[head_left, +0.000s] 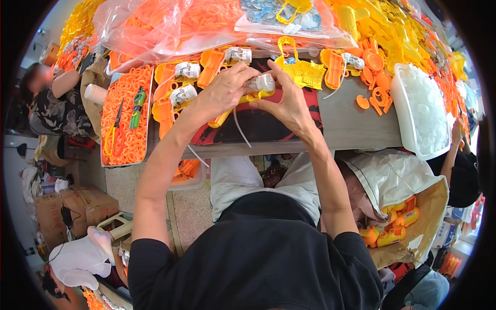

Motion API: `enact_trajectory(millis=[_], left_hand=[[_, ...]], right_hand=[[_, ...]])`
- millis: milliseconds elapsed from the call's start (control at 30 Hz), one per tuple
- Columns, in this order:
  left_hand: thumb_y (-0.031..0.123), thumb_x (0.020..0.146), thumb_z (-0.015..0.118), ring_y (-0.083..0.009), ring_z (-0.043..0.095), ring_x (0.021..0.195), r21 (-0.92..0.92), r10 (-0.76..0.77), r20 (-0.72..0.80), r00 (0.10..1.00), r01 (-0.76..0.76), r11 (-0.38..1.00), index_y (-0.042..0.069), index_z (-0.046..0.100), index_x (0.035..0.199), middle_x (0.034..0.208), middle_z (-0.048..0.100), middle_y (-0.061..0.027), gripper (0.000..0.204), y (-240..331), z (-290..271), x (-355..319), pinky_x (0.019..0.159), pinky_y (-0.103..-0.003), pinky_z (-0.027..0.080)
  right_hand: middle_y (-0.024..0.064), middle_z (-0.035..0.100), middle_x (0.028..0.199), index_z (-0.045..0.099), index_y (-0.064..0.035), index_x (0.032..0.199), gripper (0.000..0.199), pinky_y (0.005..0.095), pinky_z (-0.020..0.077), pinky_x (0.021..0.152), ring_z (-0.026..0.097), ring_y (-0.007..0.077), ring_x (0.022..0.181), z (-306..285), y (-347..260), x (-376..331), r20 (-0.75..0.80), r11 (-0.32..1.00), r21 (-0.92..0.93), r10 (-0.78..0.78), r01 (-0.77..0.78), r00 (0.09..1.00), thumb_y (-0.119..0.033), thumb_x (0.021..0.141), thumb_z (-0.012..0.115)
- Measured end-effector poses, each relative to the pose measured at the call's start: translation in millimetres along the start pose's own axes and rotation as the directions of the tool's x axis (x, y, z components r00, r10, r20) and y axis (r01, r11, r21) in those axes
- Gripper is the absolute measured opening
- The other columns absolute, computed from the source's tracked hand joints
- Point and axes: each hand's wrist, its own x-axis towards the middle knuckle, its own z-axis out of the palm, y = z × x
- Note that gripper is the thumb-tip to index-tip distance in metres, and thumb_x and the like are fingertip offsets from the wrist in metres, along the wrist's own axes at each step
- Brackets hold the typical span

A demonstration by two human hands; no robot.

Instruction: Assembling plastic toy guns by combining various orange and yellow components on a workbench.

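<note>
Above the near edge of the table, my left hand (221,92) closes round a yellow plastic toy body. A clear-and-white cylindrical mechanism (262,82) sits on that body, and a thin pale tube (241,129) hangs below it. My right hand (287,101) curves round the other end, thumb and fingertips against the part. Left of my hands lie several orange-and-yellow toy bodies with similar clear mechanisms, one mechanism (183,95) close to my left wrist. Beyond my right hand is an empty yellow half-shell (306,73), and another orange body (335,68) with a mechanism lies right of it.
At the left, a tray of orange rings (128,82) holds scissors (114,132) and a green tool (137,108). A white bin of translucent parts (405,111) stands right. Bags and yellow parts (380,33) are heaped behind. An open sack (434,206) sits by my right side. Other people work nearby.
</note>
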Motion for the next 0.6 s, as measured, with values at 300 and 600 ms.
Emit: enact_trajectory(millis=[300, 600], left_hand=[[0.014, 0.091, 0.070, -0.0295, 0.061, 0.111, 0.115, 0.071, -0.380, 0.922, -0.028, 0.993, 0.005, 0.068, 0.124, 0.113, 0.066, -0.0105, 0.034, -16.5, 52.7, -48.5, 0.100, -0.041, 0.046], [0.023, 0.090, 0.074, -0.0284, 0.057, 0.115, 0.081, -0.141, -0.577, 0.805, 0.228, 0.970, 0.008, 0.070, 0.103, 0.118, 0.063, -0.0085, 0.020, -10.6, 53.5, -57.9, 0.100, -0.042, 0.041]], right_hand=[[0.0163, 0.064, 0.128, 0.060, -0.0041, 0.133, 0.054, 0.0452, 0.0436, 0.105, 0.058, 0.0358, 0.123, -8.0, 25.0, -16.5, -0.132, 0.938, -0.300, -0.220, 0.173, 0.966, -0.014, 0.083, 0.080], [0.0107, 0.063, 0.130, 0.067, -0.0070, 0.123, 0.040, 0.0459, 0.0397, 0.107, 0.057, 0.0309, 0.120, -21.4, 25.5, -4.3, -0.091, 0.784, -0.592, -0.293, 0.186, 0.952, -0.017, 0.086, 0.076]])
